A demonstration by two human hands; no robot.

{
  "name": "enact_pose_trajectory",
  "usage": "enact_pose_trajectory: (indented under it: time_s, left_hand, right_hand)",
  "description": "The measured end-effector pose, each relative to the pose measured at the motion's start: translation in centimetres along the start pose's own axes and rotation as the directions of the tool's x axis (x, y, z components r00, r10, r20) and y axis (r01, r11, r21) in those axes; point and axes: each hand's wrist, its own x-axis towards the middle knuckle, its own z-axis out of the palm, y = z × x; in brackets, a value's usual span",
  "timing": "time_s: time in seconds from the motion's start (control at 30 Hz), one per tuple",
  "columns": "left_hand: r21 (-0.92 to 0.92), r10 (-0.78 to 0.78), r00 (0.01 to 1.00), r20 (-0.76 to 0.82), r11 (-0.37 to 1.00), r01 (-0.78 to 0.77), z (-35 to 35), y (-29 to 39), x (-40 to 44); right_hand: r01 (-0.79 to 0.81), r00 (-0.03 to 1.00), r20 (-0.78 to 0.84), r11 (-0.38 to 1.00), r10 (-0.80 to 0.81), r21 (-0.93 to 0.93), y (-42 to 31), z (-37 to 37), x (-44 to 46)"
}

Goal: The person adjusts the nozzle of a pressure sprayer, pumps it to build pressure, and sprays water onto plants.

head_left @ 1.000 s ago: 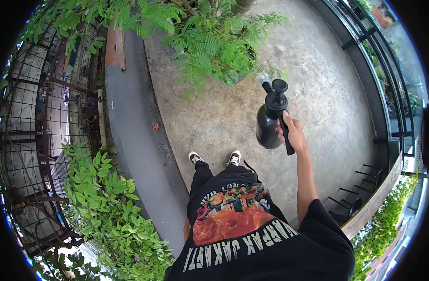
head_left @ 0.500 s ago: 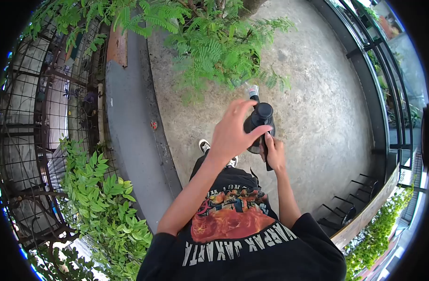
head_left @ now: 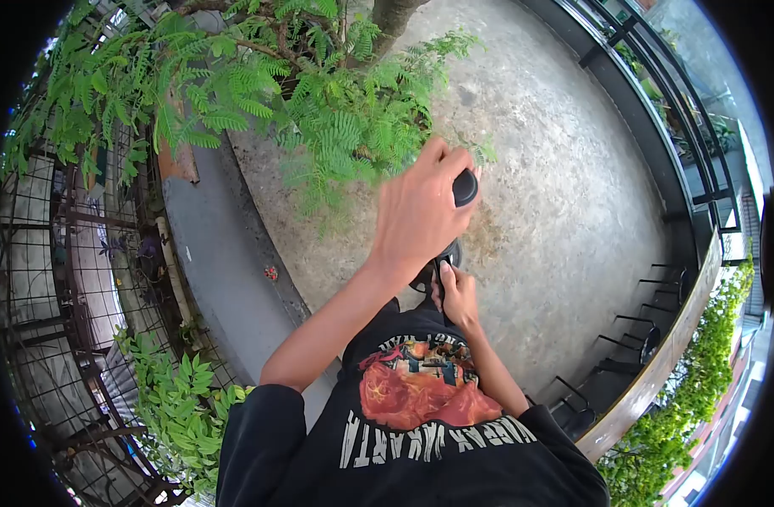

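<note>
A black pump sprayer [head_left: 450, 251] is held out in front of my waist, its lower body mostly hidden. My left hand [head_left: 422, 207] is closed around its round black top knob [head_left: 466, 188], which shows past the fingers. Below it, my right hand [head_left: 459, 297] grips the sprayer's black handle, thumb on top. The nozzle end is hidden behind my left hand. Fern-like green leaves [head_left: 345, 131] hang just beyond my left hand.
A tree trunk [head_left: 395, 21] rises at the top. Along the left run a grey ledge [head_left: 205, 224] and a wire mesh fence [head_left: 32, 253]. Black railings [head_left: 691, 110] line the right, with black stools [head_left: 628, 334] by a wooden counter [head_left: 649, 380]. Concrete floor [head_left: 556, 203] lies ahead.
My left hand has closed around the sprayer's knob, where it was open beside it. The knob now stands farther from the body. The view has shifted, and the leaves sit farther left.
</note>
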Motion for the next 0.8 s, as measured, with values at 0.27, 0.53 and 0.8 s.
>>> enact_pose_trajectory:
  time_s: [0.27, 0.53, 0.8]
  left_hand:
    - [0.06, -0.199, 0.979, -0.037, 0.978, 0.201, 5.4, -2.5, -0.5]
    - [0.175, -0.322, 0.932, 0.165, 0.94, 0.293, 3.9, 1.2, 2.8]
    - [0.156, -0.284, 0.918, 0.278, 0.956, 0.248, 7.6, 5.5, 1.7]
  right_hand:
    - [-0.039, 0.986, 0.159, 0.998, 0.046, -0.047, 0.8, -3.5, 3.4]
    - [0.146, 0.931, 0.365, 0.904, 0.012, -0.401, -1.7, -8.6, 6.1]
    - [0.24, 0.946, 0.295, 0.905, -0.136, -0.352, 1.1, -13.4, 6.5]
